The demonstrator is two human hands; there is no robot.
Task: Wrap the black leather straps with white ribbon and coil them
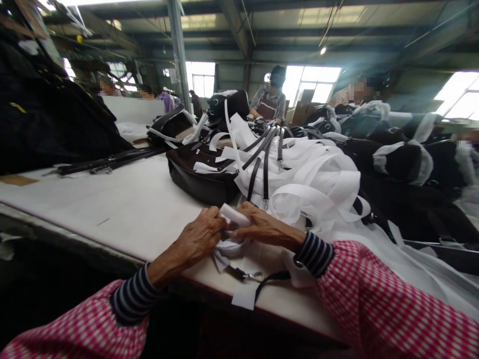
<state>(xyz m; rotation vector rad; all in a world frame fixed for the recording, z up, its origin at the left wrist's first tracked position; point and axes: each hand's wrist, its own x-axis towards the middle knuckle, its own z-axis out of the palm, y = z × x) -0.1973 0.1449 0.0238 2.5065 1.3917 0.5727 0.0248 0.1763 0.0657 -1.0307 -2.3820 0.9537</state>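
My left hand (200, 237) and my right hand (262, 227) meet at the near edge of a white table (123, 204). Both are closed on a strap wrapped in white paper strip (234, 215); a rolled white end sticks up between the fingers. Below the hands the black strap (271, 278) with its metal snap clip (252, 274) hangs over the table edge, with loose white paper bits beside it. Just beyond my hands lies a heap of white strips (318, 184) and black straps (265, 164).
A dark brown bag (198, 179) sits on the table behind the heap. More black bags wrapped in white (400, 159) fill the right side. Black straps (108, 160) and dark goods lie at the left. Other people work at the back.
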